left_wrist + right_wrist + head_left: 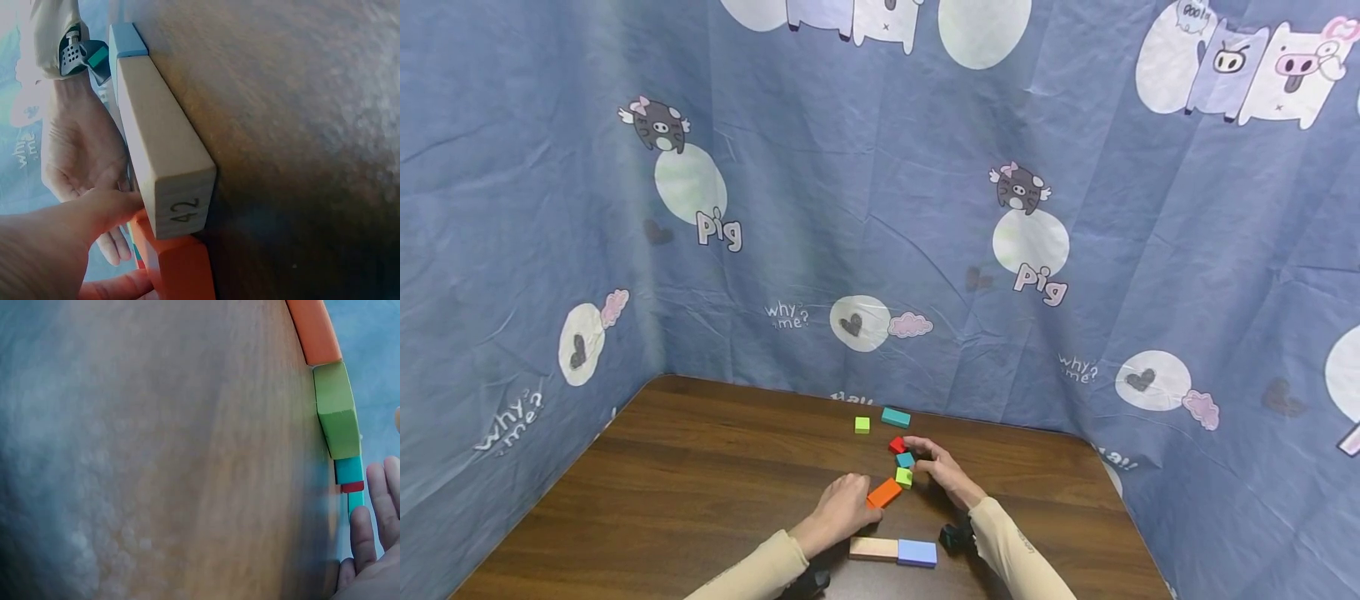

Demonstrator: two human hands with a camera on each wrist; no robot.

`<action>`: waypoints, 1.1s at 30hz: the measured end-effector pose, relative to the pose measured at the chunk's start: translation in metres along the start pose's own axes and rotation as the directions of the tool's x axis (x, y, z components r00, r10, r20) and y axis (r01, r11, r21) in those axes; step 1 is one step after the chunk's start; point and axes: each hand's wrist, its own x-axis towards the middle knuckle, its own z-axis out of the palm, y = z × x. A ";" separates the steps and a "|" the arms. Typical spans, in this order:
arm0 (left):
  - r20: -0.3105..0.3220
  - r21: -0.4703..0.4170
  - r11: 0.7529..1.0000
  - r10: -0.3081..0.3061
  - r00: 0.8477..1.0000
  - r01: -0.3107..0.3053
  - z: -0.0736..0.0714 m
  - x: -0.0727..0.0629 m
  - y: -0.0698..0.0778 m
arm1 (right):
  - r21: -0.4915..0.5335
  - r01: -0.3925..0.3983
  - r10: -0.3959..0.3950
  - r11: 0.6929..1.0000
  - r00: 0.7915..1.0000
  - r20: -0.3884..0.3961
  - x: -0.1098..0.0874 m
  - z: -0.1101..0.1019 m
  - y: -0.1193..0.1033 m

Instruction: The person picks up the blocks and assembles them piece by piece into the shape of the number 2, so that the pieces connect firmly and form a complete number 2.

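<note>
My left hand [841, 510] pinches the near left end of an orange block [885, 493], thumb on one side and fingers on the other. My right hand [949, 473] holds nothing; its fingers are spread and slightly bent, beside a red block [898, 445] and a small teal block [906, 460]. A lime green block [903, 478] stands between the teal one and the far end of the orange block. In the right wrist view, the orange block [317, 331] meets the green block [336, 409], and the right fingers [362, 534] lie past the teal and red ones.
Nearer my body, a plain wooden block [873, 549] lies end to end with a blue block [917, 553]. Farther back are another lime green block [862, 425] and a longer teal block [896, 417]. A patterned blue cloth [880, 250] hangs behind the brown table [700, 483].
</note>
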 end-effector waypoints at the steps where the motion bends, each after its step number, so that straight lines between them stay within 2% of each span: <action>1: 0.000 -0.001 1.000 0.002 1.000 -0.002 0.000 0.000 0.000 | 0.002 0.002 -0.002 1.000 1.000 0.003 0.000 0.000 0.000; 6: 0.009 -0.018 1.000 0.017 1.000 -0.017 -0.001 0.002 0.000 | 0.012 0.013 -0.014 1.000 1.000 0.024 0.000 -0.003 0.000; 12: 0.082 -0.155 0.988 0.001 0.997 0.012 -0.006 0.007 -0.006 | 0.006 -0.001 0.001 1.000 1.000 0.015 -0.001 -0.004 -0.002; 16: 0.136 -0.243 0.969 -0.008 0.991 0.041 -0.013 0.014 -0.014 | -0.007 0.015 -0.015 1.000 1.000 0.012 -0.001 -0.003 -0.001; 22: 0.187 -0.290 0.956 0.011 0.982 0.045 -0.024 0.030 -0.033 | -0.037 0.021 -0.021 0.999 1.000 -0.003 0.000 0.000 0.001; 28: 0.196 -0.305 0.951 0.008 0.980 0.053 -0.023 0.049 -0.051 | -0.037 0.023 -0.024 0.999 1.000 -0.006 -0.002 0.002 -0.003; 33: 0.148 -0.317 0.948 0.046 0.988 0.003 -0.018 0.063 -0.059 | -0.017 0.041 -0.041 0.999 0.999 0.031 -0.015 0.004 -0.024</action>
